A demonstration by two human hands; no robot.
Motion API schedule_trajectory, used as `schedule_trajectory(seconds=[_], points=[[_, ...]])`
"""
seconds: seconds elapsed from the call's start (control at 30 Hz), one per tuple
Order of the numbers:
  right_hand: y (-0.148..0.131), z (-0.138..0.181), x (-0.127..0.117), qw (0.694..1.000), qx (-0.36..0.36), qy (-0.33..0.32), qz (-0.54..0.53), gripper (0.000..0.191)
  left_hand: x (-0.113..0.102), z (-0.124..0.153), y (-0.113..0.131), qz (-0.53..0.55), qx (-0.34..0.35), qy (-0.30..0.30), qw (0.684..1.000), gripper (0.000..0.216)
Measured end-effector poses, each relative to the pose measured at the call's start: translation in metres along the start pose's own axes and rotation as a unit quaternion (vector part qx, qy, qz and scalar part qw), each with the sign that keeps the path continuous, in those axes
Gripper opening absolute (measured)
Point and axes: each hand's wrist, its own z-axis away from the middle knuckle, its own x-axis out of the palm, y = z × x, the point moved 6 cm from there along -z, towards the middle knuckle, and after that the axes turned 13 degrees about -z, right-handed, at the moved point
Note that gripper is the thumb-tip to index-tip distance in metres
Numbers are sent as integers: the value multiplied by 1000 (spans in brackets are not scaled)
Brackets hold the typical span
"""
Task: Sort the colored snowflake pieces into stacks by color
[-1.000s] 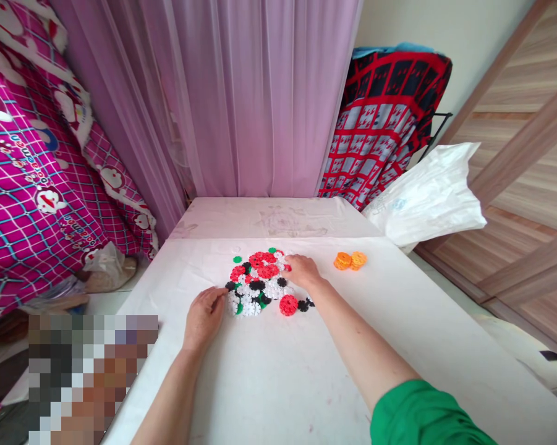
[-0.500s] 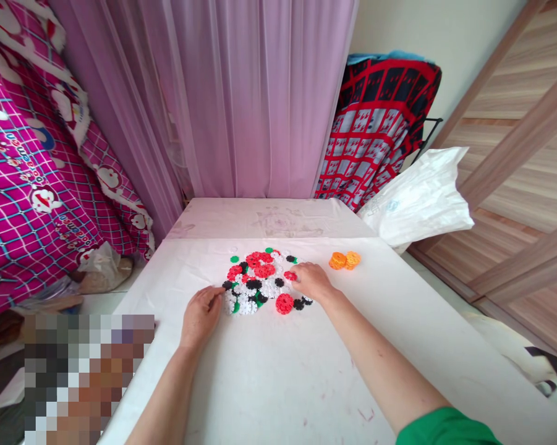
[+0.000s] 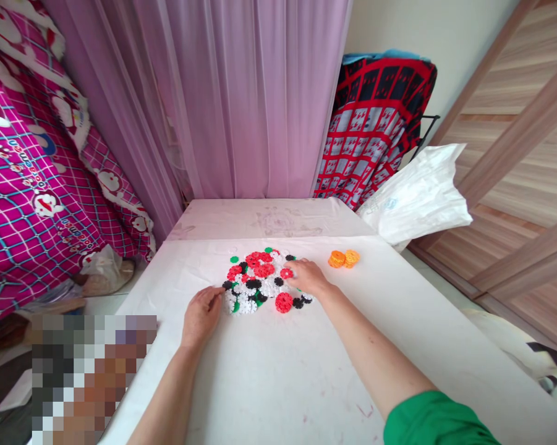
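Discs (image 3: 263,270) on table (image 3: 269,383) before curtain (image 3: 250,99)

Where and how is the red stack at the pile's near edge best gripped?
I'd pinch the red stack across its round rim, from the near side: it sits at the near edge of the pile, with black pieces close on its right.

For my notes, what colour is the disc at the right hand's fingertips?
The disc is red, clearest in the head view.
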Motion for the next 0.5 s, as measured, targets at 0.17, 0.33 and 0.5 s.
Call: schedule_trajectory(seconds=[0.17,0.33,0.5], points=[[-1,0,-1,1000,2,20,-11,44,1,0,0,2,3,5,1000,32],[-5,37,-10,986,11,114,-123,43,0,1,1,-5,3,4,1000,33],[-25,77,-9,979,-45,122,-159,43,-1,2,3,-4,4,-2,1000,34]])
